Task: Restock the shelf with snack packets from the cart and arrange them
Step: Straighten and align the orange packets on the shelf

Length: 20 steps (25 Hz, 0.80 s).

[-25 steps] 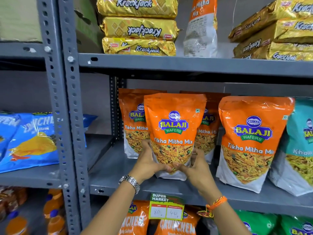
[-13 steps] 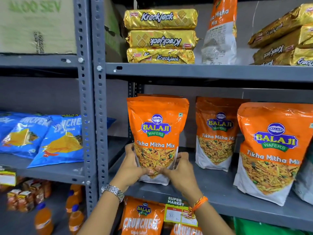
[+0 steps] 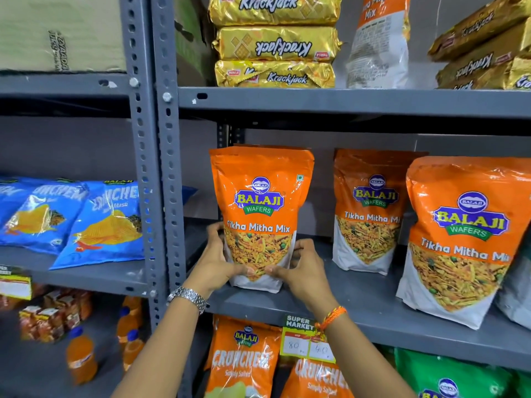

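Because your left hand (image 3: pixel 214 261) and right hand (image 3: pixel 304 271) clasp the Tikha Mitha Mix pouch (image 3: pixel 260 216) low at its base (fingers curled shut around it), it stands upright, label outward, at the left end of the middle shelf (image 3: pixel 359 300).

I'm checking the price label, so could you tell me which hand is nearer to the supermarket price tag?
Right. The right hand holds the orange packet directly above the price tag; the left hand is on the packet's far side, further left.
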Each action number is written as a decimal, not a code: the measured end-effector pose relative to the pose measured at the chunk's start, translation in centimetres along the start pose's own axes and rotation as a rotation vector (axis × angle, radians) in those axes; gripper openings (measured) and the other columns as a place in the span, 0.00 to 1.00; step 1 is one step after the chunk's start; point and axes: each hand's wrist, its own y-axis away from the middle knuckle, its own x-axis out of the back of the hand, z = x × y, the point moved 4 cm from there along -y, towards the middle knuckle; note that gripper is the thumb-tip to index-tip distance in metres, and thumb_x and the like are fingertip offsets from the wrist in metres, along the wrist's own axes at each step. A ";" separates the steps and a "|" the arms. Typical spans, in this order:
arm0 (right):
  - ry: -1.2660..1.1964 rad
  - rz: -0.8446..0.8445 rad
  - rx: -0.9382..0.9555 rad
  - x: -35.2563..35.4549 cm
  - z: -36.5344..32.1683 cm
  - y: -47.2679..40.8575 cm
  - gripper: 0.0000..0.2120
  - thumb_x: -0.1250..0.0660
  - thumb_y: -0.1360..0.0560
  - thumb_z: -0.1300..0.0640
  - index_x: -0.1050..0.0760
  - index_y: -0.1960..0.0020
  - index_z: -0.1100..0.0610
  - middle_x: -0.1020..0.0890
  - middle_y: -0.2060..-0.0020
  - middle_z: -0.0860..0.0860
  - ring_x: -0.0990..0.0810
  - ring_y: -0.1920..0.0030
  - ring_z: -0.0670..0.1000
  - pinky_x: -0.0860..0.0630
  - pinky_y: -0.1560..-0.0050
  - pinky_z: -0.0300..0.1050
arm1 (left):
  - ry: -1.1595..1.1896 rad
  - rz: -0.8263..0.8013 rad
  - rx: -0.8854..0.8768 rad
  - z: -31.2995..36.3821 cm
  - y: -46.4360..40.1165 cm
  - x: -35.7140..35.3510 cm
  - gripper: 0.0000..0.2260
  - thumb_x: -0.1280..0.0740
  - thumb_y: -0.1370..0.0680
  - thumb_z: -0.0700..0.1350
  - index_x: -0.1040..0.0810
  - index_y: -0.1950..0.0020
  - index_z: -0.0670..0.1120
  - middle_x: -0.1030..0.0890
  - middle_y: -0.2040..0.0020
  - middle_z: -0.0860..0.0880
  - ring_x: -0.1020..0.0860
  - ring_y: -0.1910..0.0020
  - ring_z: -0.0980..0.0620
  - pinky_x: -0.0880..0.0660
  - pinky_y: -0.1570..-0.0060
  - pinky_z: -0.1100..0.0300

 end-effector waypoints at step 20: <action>0.281 0.467 -0.171 8.9 3.6 0.2 0.50 0.21 0.36 0.49 0.48 0.25 0.61 0.43 0.27 0.61 0.43 0.28 0.65 0.40 0.28 0.57 | -0.106 0.344 -0.431 10.7 5.6 -8.8 0.23 0.21 0.31 0.41 0.27 0.41 0.51 0.21 0.45 0.53 0.20 0.46 0.53 0.20 0.46 0.56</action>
